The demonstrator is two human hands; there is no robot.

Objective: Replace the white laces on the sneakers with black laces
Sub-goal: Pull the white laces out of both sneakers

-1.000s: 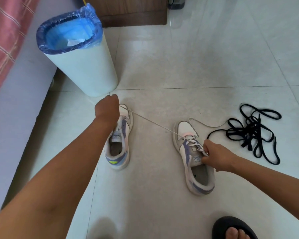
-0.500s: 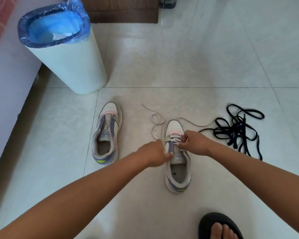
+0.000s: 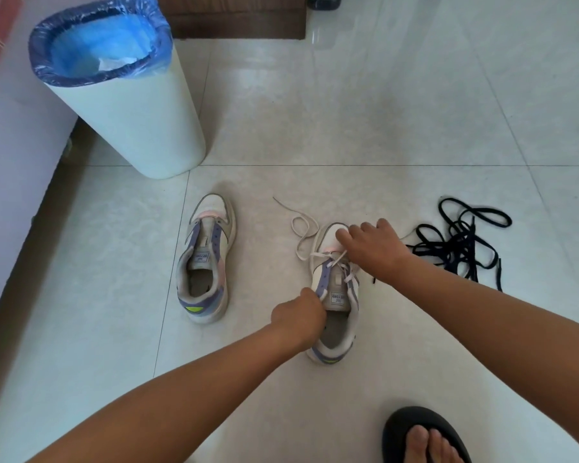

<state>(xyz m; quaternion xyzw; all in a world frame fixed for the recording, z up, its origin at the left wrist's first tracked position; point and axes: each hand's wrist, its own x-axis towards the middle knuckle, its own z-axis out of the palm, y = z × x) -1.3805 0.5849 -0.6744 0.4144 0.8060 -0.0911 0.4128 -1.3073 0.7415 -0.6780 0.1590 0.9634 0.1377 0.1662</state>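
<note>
— Glossy pale floor tiles [image 3: 364,105] surround us; since a second ago our left hand [image 3: 299,317] has dropped its long pull and now pinches the right sneaker [image 3: 335,292] at the collar.

— So its flat white lace [image 3: 303,235] lies half freed, slack beside the toe, where our right hand [image 3: 373,248] presses, fingers spread.

— Left sneaker [image 3: 206,259] is bare; the black laces [image 3: 461,242] wait tangled.

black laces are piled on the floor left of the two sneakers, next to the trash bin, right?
Not quite. The head view shows the black laces piled on the floor right of both sneakers, far from the trash bin, which stands at the upper left.
</note>
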